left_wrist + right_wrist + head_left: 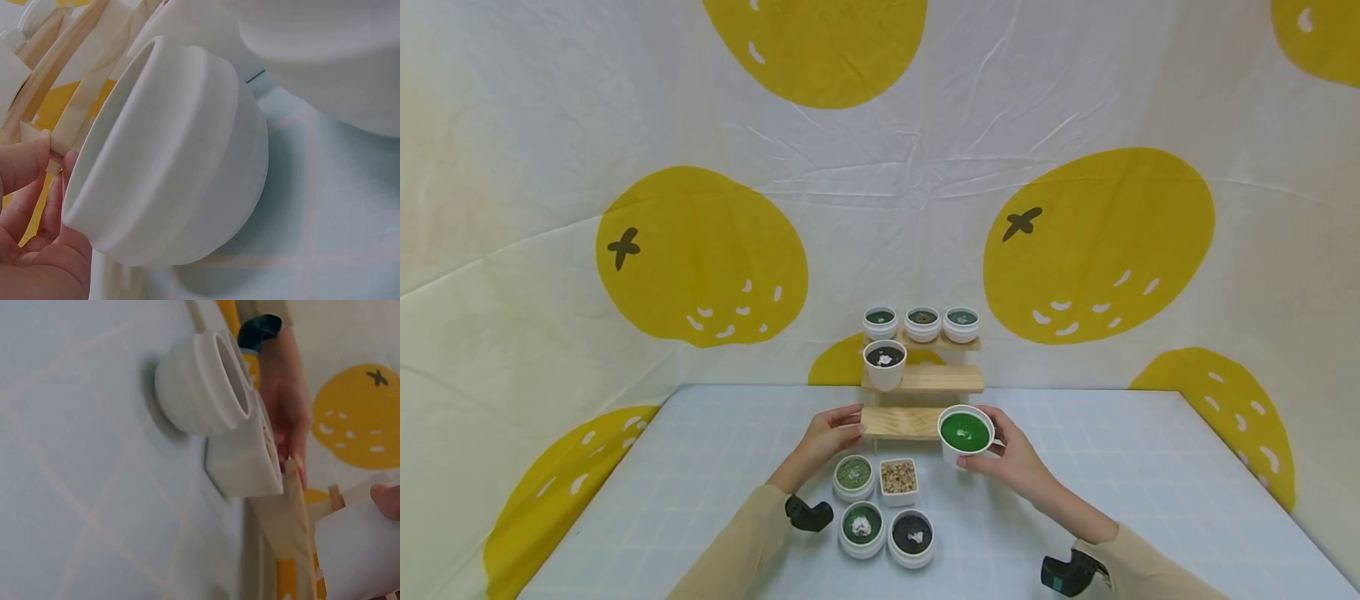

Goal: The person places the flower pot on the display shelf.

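A white cup (pixel 955 454) of something bright green, with a small pale spot on top, is gripped by my right hand (pixel 1017 457) from its right side. It hangs over the right end of the lowest step (pixel 895 422) of a wooden tiered stand. My left hand (pixel 826 437) pinches that step's left end between thumb and fingers, as the left wrist view also shows. On the middle step (pixel 943 379), at the left, stands a white cup (pixel 884 375) with dark contents and a white topping. In the right wrist view the held cup (pixel 356 550) is partly cut off.
In front of the stand sit a bowl of green bits (pixel 853 473), a square dish of chopped nuts (pixel 898 477), a green-filled bowl (pixel 862 527) and a dark-filled bowl (pixel 912 537). Three small bowls, one of them brown-filled (pixel 922 321), line the top step. A fruit-print cloth (pixel 880 242) hangs behind.
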A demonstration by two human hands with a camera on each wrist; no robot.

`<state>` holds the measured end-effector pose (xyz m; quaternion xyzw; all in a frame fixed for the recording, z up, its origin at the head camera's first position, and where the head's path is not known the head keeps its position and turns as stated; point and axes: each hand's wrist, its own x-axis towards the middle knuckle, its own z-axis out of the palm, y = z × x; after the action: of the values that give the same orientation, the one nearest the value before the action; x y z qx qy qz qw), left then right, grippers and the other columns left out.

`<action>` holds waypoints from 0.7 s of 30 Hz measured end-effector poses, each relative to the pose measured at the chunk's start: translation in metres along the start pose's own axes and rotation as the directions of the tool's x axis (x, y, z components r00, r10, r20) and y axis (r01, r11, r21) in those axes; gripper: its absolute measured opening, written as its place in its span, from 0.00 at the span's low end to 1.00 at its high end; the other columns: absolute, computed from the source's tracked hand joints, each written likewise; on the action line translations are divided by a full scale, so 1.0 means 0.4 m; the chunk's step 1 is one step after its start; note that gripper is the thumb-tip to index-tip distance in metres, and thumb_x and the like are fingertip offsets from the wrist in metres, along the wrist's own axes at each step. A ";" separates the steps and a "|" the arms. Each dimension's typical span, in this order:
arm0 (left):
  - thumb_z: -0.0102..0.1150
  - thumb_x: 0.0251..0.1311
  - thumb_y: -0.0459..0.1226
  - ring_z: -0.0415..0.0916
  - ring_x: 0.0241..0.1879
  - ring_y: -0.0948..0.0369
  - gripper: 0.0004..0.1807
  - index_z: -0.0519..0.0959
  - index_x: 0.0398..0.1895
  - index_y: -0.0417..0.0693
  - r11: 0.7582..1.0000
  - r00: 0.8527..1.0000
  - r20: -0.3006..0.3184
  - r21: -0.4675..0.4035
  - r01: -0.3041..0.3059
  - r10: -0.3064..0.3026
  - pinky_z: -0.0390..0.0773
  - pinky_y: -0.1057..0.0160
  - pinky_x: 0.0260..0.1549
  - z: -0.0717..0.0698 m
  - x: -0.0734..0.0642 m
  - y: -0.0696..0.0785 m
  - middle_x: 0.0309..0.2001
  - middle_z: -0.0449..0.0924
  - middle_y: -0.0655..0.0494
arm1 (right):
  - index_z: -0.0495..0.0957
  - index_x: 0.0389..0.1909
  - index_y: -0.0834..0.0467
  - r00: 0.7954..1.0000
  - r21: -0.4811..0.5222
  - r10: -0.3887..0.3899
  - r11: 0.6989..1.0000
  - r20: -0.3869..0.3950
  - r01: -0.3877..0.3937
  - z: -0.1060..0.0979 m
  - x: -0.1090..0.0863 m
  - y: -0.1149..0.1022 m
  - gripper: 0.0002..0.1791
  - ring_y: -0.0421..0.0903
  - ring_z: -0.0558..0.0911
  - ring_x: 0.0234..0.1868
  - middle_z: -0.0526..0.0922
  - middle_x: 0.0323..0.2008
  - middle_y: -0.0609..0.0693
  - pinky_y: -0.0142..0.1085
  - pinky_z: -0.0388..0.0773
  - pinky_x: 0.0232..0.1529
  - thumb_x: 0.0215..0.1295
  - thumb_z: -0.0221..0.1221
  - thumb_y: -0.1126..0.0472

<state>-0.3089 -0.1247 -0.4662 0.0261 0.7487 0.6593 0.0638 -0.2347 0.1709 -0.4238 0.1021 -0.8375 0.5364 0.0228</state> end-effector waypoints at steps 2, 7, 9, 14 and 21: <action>0.59 0.60 0.30 0.80 0.42 0.61 0.25 0.72 0.62 0.35 1.000 1.000 0.004 0.000 -0.001 0.001 0.84 0.58 0.46 0.000 0.002 0.000 0.55 0.77 0.34 | 0.62 0.65 0.61 1.000 -0.007 -0.014 1.000 0.001 0.014 -0.003 0.007 -0.006 0.43 0.58 0.71 0.62 0.71 0.61 0.59 0.50 0.75 0.61 0.48 0.73 0.62; 0.59 0.60 0.30 0.80 0.42 0.61 0.25 0.72 0.62 0.35 1.000 1.000 0.008 -0.007 -0.003 0.003 0.84 0.58 0.46 -0.001 0.005 -0.001 0.55 0.77 0.35 | 0.62 0.65 0.60 0.999 -0.007 -0.042 0.999 0.009 0.042 -0.009 0.024 -0.016 0.43 0.57 0.71 0.63 0.71 0.61 0.58 0.50 0.75 0.61 0.49 0.72 0.62; 0.59 0.60 0.29 0.80 0.42 0.61 0.25 0.72 0.62 0.35 1.000 1.000 0.011 -0.009 -0.006 0.006 0.84 0.59 0.45 -0.001 0.005 -0.001 0.55 0.77 0.35 | 0.62 0.65 0.59 0.999 -0.004 -0.050 0.999 0.008 0.050 -0.011 0.031 -0.019 0.43 0.57 0.71 0.63 0.71 0.62 0.58 0.50 0.75 0.61 0.49 0.72 0.62; 0.59 0.60 0.29 0.81 0.42 0.61 0.25 0.72 0.62 0.35 1.000 1.000 0.015 -0.015 -0.005 0.005 0.84 0.58 0.46 -0.002 0.005 -0.003 0.55 0.77 0.34 | 0.63 0.65 0.59 0.996 0.001 -0.091 0.996 -0.008 0.091 -0.014 0.050 -0.024 0.42 0.57 0.71 0.62 0.71 0.62 0.58 0.48 0.76 0.60 0.49 0.72 0.62; 0.59 0.60 0.29 0.81 0.42 0.60 0.25 0.72 0.62 0.35 1.000 1.000 0.010 -0.012 0.008 -0.008 0.84 0.58 0.47 -0.001 0.008 -0.005 0.55 0.77 0.35 | 0.63 0.65 0.59 0.990 0.024 -0.143 0.989 -0.016 0.143 -0.009 0.072 -0.036 0.42 0.58 0.71 0.62 0.71 0.61 0.59 0.53 0.73 0.62 0.48 0.72 0.64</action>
<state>-0.3120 -0.1251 -0.4682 0.0259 0.7444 0.6635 0.0705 -0.2603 0.1642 -0.4050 0.1582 -0.8211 0.5444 0.0660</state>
